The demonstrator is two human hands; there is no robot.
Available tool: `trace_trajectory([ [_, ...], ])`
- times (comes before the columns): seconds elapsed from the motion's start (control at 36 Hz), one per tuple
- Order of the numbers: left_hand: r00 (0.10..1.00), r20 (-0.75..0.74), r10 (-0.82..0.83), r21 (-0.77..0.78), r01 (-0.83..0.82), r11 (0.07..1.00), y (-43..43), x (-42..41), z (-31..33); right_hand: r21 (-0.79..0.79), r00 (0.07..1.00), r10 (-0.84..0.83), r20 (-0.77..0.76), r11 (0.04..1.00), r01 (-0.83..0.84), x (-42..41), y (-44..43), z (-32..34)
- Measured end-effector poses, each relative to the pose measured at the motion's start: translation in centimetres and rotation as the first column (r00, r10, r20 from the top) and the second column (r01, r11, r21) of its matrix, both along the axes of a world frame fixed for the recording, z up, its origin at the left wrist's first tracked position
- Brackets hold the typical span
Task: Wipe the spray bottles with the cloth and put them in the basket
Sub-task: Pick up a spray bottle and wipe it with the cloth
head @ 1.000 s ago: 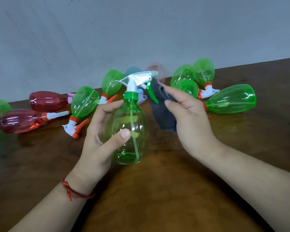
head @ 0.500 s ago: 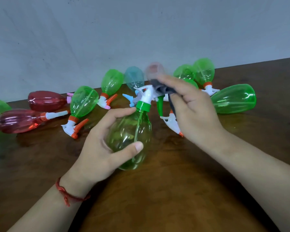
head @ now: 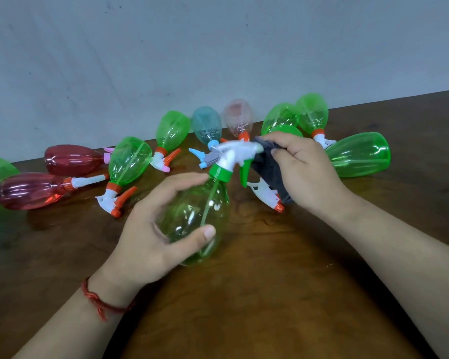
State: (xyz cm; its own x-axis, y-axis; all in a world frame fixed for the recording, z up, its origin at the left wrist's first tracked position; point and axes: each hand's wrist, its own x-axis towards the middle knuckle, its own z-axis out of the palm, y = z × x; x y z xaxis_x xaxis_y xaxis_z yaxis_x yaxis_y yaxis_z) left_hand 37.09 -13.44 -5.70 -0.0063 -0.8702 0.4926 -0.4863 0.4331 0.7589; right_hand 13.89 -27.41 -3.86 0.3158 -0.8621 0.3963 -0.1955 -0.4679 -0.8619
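Note:
My left hand (head: 151,234) grips a clear green spray bottle (head: 200,216) round its body, above the wooden table (head: 270,294). The bottle tilts a little to the right, its white spray head (head: 233,151) and green trigger pointing right. My right hand (head: 303,172) holds a dark grey cloth (head: 267,167) bunched against the nozzle end of the spray head. Part of the cloth hangs below my fingers. No basket shows in this view.
Several spray bottles lie on their sides along the wall: two red ones (head: 34,190) at the left, green ones (head: 130,161) in the middle and right, a blue one (head: 206,128), a pale pink one (head: 239,117). A large green bottle (head: 358,155) lies right of my right hand.
The held bottle has tipped from upright to leaning right and sunk lower. My right hand has brought the cloth from the trigger side up onto the nozzle.

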Motion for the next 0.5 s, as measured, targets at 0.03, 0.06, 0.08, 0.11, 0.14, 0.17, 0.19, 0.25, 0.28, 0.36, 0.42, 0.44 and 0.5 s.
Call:
trace_trajectory([
  [0.03, 0.998, -0.058, 0.015, -0.017, -0.017, 1.000, 0.1, 0.0, 0.2, 0.042, 0.999, -0.022, 0.023, 0.999, 0.021, 0.1, -0.1, 0.1],
  [0.06, 0.993, -0.117, 0.034, -0.046, -0.040, 0.998, 0.1, 0.2, 0.3, 0.066, 0.999, -0.044, 0.028, 0.997, 0.042, 0.2, -0.2, 0.1],
  [0.08, 0.984, -0.168, 0.049, -0.079, -0.063, 0.995, 0.1, 0.3, 0.5, 0.073, 0.998, -0.054, 0.031, 0.996, 0.052, 0.3, -0.1, 0.1],
  [0.11, 0.975, -0.213, 0.063, -0.110, -0.088, 0.990, 0.0, 0.5, 0.6, 0.082, 0.998, -0.048, 0.051, 0.996, 0.044, 0.6, 0.0, 0.1],
  [0.14, 0.964, -0.254, 0.074, -0.128, -0.109, 0.986, -0.1, 0.7, 0.5, 0.113, 0.995, -0.032, 0.095, 0.993, 0.021, 0.9, 0.2, 0.2],
  [0.17, 0.951, -0.297, 0.079, -0.134, -0.123, 0.983, -0.2, 0.9, 0.3, 0.158, 0.988, -0.004, 0.157, 0.987, -0.021, 1.3, 0.6, 0.2],
  [0.19, 0.936, -0.344, 0.074, -0.126, -0.124, 0.984, -0.4, 1.0, 0.0, 0.204, 0.977, 0.017, 0.213, 0.977, -0.061, 1.7, 1.0, 0.1],
  [0.25, 0.892, -0.446, 0.067, -0.081, -0.115, 0.990, -0.6, 0.9, -0.3, 0.272, 0.950, 0.081, 0.301, 0.948, -0.166, 2.9, 2.2, -0.3],
  [0.28, 0.868, -0.492, 0.068, -0.058, -0.111, 0.992, -0.7, 0.8, -0.4, 0.296, 0.936, 0.109, 0.335, 0.931, -0.215, 3.4, 2.9, -0.5],
  [0.36, 0.862, -0.501, 0.082, -0.025, -0.109, 0.994, -0.6, 0.6, -0.4, 0.336, 0.911, 0.166, 0.377, 0.892, -0.301, 4.5, 5.0, -1.0],
  [0.42, 0.916, -0.376, 0.141, -0.032, -0.165, 0.986, -0.6, 0.7, -0.5, 0.314, 0.907, 0.201, 0.370, 0.892, -0.325, 4.7, 5.7, -0.9],
  [0.44, 0.931, -0.325, 0.165, -0.043, -0.189, 0.981, -0.7, 0.9, -0.5, 0.289, 0.908, 0.219, 0.358, 0.898, -0.331, 4.8, 6.0, -0.8],
  [0.5, 0.943, -0.263, 0.204, -0.065, -0.228, 0.972, -0.8, 1.3, -0.7, 0.252, 0.905, 0.236, 0.353, 0.908, -0.334, 4.9, 6.1, -0.7],
])
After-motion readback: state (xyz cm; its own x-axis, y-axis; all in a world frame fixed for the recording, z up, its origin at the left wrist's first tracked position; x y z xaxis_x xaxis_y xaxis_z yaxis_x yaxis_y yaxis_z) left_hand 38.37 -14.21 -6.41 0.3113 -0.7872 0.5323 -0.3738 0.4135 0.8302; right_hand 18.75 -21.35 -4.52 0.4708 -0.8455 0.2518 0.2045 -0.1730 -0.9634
